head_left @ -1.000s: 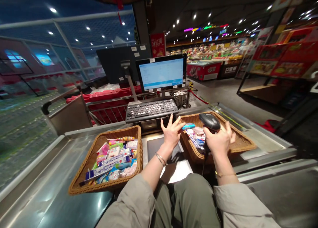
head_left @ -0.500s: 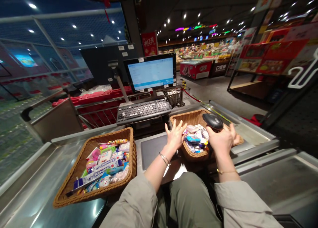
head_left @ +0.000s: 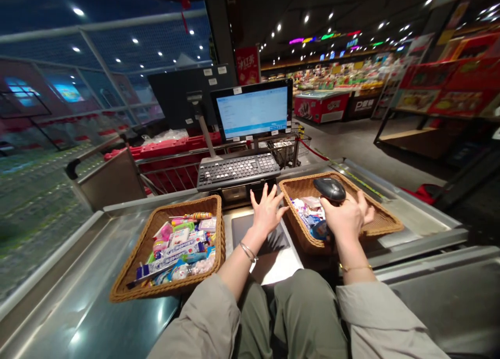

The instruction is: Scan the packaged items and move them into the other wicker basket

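Note:
My right hand [head_left: 346,215] is wrapped round a black handheld barcode scanner [head_left: 330,189], its head tilted up over the right wicker basket [head_left: 380,219]. Small packaged goods [head_left: 310,208] lie in the left part of that basket, partly hidden by the scanner and my hand. My left hand [head_left: 266,210] hovers with fingers spread and nothing in it, above the dark grey pad [head_left: 244,224] and just left of the right basket. A second wicker basket [head_left: 130,262] stands to the left, filled with toothpaste-like boxes, colourful packets and wrapped items [head_left: 182,249].
Behind the pad stand a keyboard [head_left: 238,170] and a lit monitor [head_left: 253,111]. Metal counter surfaces [head_left: 82,275] run on both sides. A shopping cart with red contents [head_left: 167,166] is beyond the counter; a red freezer [head_left: 322,106] and shelves stand farther back.
My left hand has moved left, away from the right basket's goods to over the pad. The scanner has stayed in my right hand. The whole view has shifted slightly.

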A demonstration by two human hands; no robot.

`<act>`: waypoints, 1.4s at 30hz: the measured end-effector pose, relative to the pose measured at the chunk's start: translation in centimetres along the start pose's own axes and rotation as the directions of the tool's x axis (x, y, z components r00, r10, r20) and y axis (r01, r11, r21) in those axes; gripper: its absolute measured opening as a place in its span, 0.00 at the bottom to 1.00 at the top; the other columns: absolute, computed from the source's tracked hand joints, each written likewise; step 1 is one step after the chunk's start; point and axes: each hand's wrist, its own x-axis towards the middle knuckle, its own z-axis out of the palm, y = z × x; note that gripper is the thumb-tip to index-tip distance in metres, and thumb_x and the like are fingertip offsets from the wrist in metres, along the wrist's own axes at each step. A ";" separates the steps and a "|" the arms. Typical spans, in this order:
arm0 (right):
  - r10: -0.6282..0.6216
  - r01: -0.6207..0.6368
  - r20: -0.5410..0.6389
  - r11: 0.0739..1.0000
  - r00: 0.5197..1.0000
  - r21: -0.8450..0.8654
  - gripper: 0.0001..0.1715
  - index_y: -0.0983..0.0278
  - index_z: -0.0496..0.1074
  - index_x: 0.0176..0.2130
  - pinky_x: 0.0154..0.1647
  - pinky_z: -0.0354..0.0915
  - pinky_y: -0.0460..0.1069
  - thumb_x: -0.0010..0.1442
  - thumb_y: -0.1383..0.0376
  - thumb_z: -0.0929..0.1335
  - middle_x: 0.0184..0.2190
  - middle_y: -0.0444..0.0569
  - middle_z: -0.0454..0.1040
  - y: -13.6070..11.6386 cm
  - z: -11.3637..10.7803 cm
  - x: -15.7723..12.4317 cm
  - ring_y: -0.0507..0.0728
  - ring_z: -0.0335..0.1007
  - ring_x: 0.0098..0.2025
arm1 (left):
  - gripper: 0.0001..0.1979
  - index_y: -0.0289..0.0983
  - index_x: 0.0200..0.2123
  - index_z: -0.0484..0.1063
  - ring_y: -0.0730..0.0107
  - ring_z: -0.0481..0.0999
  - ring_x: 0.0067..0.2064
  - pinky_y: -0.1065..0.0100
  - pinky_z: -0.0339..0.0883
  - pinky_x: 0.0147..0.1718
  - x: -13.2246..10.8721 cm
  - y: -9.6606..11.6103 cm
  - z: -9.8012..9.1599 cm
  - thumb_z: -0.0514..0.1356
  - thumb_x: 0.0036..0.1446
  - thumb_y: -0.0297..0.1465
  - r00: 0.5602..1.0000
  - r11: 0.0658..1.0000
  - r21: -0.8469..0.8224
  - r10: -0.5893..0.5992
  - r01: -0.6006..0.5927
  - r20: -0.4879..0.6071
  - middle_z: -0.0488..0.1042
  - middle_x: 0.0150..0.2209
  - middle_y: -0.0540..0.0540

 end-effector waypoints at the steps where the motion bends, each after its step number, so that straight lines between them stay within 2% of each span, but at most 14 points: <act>1: -0.006 0.006 0.017 1.000 1.000 0.010 0.26 0.62 0.80 0.45 0.70 0.39 0.72 0.50 0.51 0.71 0.53 0.61 0.79 -0.7 0.0 -0.2 0.69 0.55 0.70 | 0.22 0.50 0.63 0.69 0.53 0.49 0.75 0.29 0.31 0.69 -0.4 -0.7 -0.4 0.58 0.67 0.43 1.000 1.000 0.007 -0.015 0.015 -0.012 0.60 0.71 0.46; 6: -0.108 0.102 0.082 0.992 0.991 0.080 0.24 0.60 0.80 0.43 0.71 0.36 0.71 0.51 0.51 0.70 0.53 0.56 0.79 -4.2 0.9 -1.8 0.68 0.53 0.71 | 0.19 0.50 0.59 0.73 0.51 0.50 0.75 0.28 0.31 0.69 -2.6 -5.1 -2.8 0.59 0.67 0.42 0.992 0.993 0.044 -0.109 0.112 -0.058 0.62 0.71 0.47; 11: -0.198 0.181 0.168 0.977 0.966 0.111 0.26 0.61 0.79 0.47 0.70 0.37 0.73 0.53 0.51 0.68 0.55 0.57 0.78 -6.8 3.1 -3.7 0.70 0.52 0.70 | 0.19 0.48 0.60 0.73 0.50 0.49 0.75 0.27 0.32 0.68 -5.0 -9.9 -5.3 0.59 0.67 0.41 0.970 0.968 0.090 -0.226 0.234 -0.086 0.61 0.71 0.45; 15: -0.306 0.279 0.228 0.950 0.924 0.141 0.21 0.60 0.80 0.40 0.71 0.36 0.73 0.53 0.51 0.68 0.57 0.54 0.77 -8.3 5.0 -5.3 0.69 0.51 0.71 | 0.19 0.47 0.59 0.73 0.48 0.49 0.75 0.25 0.31 0.67 -7.0 -14.0 -7.1 0.58 0.68 0.40 0.943 0.935 0.132 -0.319 0.329 -0.091 0.60 0.71 0.45; 19: -0.354 0.320 0.265 0.933 0.897 0.162 0.21 0.59 0.80 0.40 0.71 0.37 0.73 0.54 0.51 0.67 0.57 0.52 0.78 -9.8 6.4 -6.9 0.68 0.51 0.72 | 0.18 0.48 0.58 0.75 0.42 0.49 0.75 0.23 0.31 0.66 -9.4 -17.9 -8.5 0.59 0.67 0.39 0.910 0.888 0.203 -0.413 0.413 -0.045 0.61 0.71 0.44; 23: -0.372 0.330 0.303 0.926 0.877 0.181 0.22 0.60 0.79 0.42 0.70 0.38 0.73 0.54 0.51 0.67 0.57 0.53 0.78 -10.9 7.5 -8.5 0.69 0.51 0.72 | 0.19 0.46 0.57 0.76 0.36 0.49 0.74 0.20 0.34 0.64 -11.6 -20.4 -9.3 0.60 0.65 0.41 0.893 0.862 0.303 -0.445 0.407 0.068 0.61 0.71 0.41; 27: -0.378 0.330 0.342 0.924 0.860 0.192 0.20 0.60 0.80 0.39 0.70 0.38 0.74 0.54 0.51 0.67 0.58 0.53 0.77 -11.1 8.3 -9.9 0.69 0.51 0.72 | 0.19 0.47 0.56 0.77 0.32 0.51 0.73 0.18 0.34 0.62 -12.8 -21.4 -9.1 0.63 0.63 0.40 0.860 0.857 0.393 -0.448 0.335 0.244 0.61 0.71 0.41; 32: -0.371 0.324 0.365 0.928 0.854 0.185 0.19 0.60 0.80 0.38 0.70 0.38 0.73 0.53 0.53 0.68 0.58 0.52 0.77 -10.7 8.7 -10.7 0.68 0.50 0.72 | 0.14 0.45 0.44 0.83 0.32 0.57 0.71 0.22 0.35 0.65 -13.1 -21.3 -7.9 0.69 0.55 0.41 0.814 0.874 0.441 -0.401 0.203 0.421 0.68 0.68 0.42; 37: -0.364 0.326 0.380 0.931 0.850 0.164 0.19 0.60 0.81 0.39 0.71 0.38 0.72 0.53 0.53 0.68 0.58 0.51 0.77 -10.2 8.7 -10.7 0.67 0.50 0.72 | 0.11 0.41 0.41 0.83 0.39 0.63 0.69 0.30 0.33 0.69 -13.3 -20.6 -7.2 0.71 0.54 0.36 0.831 0.894 0.425 -0.339 0.139 0.441 0.76 0.60 0.39; 42: -0.348 0.312 0.391 0.938 0.852 0.153 0.19 0.60 0.81 0.39 0.72 0.37 0.71 0.53 0.53 0.68 0.58 0.50 0.77 -10.1 8.5 -10.5 0.67 0.50 0.73 | 0.09 0.40 0.41 0.81 0.43 0.65 0.68 0.31 0.30 0.69 -12.9 -20.2 -8.1 0.67 0.57 0.35 0.852 0.902 0.410 -0.315 0.133 0.418 0.78 0.58 0.39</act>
